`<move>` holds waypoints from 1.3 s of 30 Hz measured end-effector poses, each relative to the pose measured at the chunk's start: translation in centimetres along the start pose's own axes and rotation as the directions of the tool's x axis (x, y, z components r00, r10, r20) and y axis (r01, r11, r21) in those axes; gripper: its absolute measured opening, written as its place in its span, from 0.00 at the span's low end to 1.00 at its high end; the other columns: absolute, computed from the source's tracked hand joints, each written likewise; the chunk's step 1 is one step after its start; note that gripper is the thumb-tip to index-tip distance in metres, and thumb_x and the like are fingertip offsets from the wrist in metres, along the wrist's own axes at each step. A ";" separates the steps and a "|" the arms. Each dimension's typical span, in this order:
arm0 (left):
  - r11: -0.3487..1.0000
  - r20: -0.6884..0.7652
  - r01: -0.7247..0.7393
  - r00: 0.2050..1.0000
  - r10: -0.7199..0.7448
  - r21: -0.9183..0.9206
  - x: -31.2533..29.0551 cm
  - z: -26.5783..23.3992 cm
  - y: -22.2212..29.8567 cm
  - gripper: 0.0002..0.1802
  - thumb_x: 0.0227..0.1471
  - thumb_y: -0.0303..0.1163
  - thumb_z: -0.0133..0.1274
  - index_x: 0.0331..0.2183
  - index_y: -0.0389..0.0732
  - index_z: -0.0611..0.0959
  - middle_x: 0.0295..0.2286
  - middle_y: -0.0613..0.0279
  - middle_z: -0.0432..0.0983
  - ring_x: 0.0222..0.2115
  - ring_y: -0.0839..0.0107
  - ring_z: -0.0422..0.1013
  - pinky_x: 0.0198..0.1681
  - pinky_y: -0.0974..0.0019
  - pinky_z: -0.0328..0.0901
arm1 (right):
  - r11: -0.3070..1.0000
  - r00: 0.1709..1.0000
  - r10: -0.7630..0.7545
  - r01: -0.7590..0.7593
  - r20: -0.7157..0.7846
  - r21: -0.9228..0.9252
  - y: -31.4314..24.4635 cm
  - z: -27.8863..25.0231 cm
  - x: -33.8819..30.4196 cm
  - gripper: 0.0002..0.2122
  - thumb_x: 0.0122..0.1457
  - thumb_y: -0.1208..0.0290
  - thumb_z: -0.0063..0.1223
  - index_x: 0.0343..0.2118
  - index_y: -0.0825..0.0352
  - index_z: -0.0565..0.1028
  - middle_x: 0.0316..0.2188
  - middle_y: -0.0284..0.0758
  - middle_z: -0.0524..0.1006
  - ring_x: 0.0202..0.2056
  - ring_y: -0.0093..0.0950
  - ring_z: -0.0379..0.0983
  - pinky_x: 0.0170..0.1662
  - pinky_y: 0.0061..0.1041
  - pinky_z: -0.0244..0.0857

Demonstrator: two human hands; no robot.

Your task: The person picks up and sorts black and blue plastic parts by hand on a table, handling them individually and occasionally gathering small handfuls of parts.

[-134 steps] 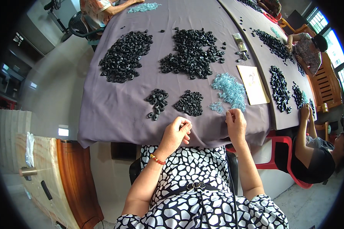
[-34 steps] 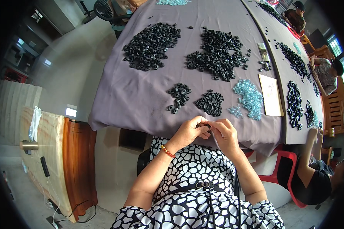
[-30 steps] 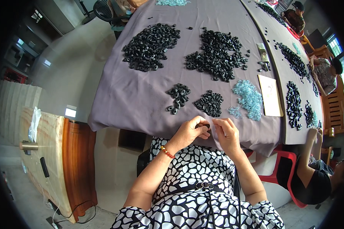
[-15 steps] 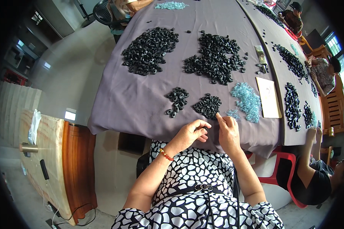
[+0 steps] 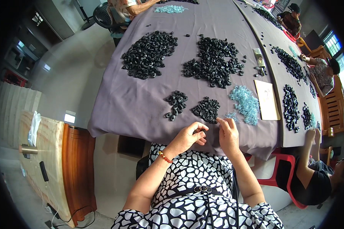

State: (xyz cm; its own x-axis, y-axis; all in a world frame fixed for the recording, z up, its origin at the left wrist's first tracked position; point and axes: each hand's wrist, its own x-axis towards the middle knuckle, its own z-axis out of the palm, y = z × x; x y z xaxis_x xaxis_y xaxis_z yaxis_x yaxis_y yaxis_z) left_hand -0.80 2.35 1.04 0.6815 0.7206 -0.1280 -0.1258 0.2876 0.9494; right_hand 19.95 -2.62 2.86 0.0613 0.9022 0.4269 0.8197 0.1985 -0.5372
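Note:
My left hand (image 5: 190, 137) is curled closed just off the table's near edge, with a small black ring-like part (image 5: 199, 131) between thumb and fingers. To its right, my right hand (image 5: 229, 134) has its thumb and forefinger pinched together. Anything between those fingertips is too small to make out. Just beyond the fingertips lies a small pile of black parts (image 5: 205, 110), and left of it a looser pile of black parts (image 5: 175, 103). A heap of pale blue, clear tiny pieces (image 5: 245, 105) spreads beyond my right hand, with a few strays beside it.
Two large heaps of black parts (image 5: 149, 55) (image 5: 212, 61) lie farther back on the grey tablecloth (image 5: 114, 103). A pale board (image 5: 267, 100) and a tube (image 5: 259, 57) sit at right. Other people work around the adjoining table. A red chair (image 5: 277, 175) stands at my right.
My right fingertips have drawn back slightly from the small black pile. My left hand stays nearly in place. At the far left, another person's arm now reaches over the table.

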 end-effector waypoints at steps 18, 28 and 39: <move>1.000 0.015 0.007 1.000 -0.007 -0.015 -0.1 0.1 0.1 0.10 0.65 0.29 0.52 0.46 0.35 0.78 0.37 0.65 0.76 0.35 0.77 0.78 0.40 0.72 0.74 | 0.978 0.993 0.106 -0.112 -0.043 -0.173 0.8 1.9 1.2 0.05 0.62 0.73 0.55 0.40 0.65 0.73 0.36 0.41 0.74 0.33 0.45 0.76 0.35 0.39 0.72; 0.999 0.024 0.033 0.999 -0.034 0.003 0.0 -0.1 0.2 0.11 0.65 0.29 0.51 0.48 0.36 0.77 0.38 0.64 0.77 0.37 0.76 0.77 0.41 0.71 0.74 | 0.975 0.998 0.063 -0.065 -0.019 -0.214 -0.4 0.7 3.7 0.14 0.57 0.81 0.52 0.46 0.66 0.77 0.39 0.41 0.76 0.40 0.43 0.76 0.42 0.37 0.71; 0.999 0.025 0.033 0.999 -0.033 -0.003 -0.1 -0.1 0.5 0.12 0.66 0.29 0.51 0.48 0.36 0.77 0.38 0.63 0.78 0.37 0.75 0.78 0.42 0.71 0.74 | 0.918 0.953 -0.086 0.189 0.290 -0.349 1.4 3.0 7.8 0.30 0.50 0.84 0.48 0.60 0.64 0.71 0.59 0.39 0.72 0.59 0.41 0.65 0.60 0.41 0.61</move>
State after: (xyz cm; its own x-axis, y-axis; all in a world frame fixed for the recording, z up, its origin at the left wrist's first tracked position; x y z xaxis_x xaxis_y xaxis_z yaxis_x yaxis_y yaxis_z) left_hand -1.03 2.50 1.46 0.7034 0.6943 -0.1521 -0.1051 0.3132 0.9439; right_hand 19.83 5.86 3.24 -0.1772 0.9541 0.2416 0.9627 0.2191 -0.1590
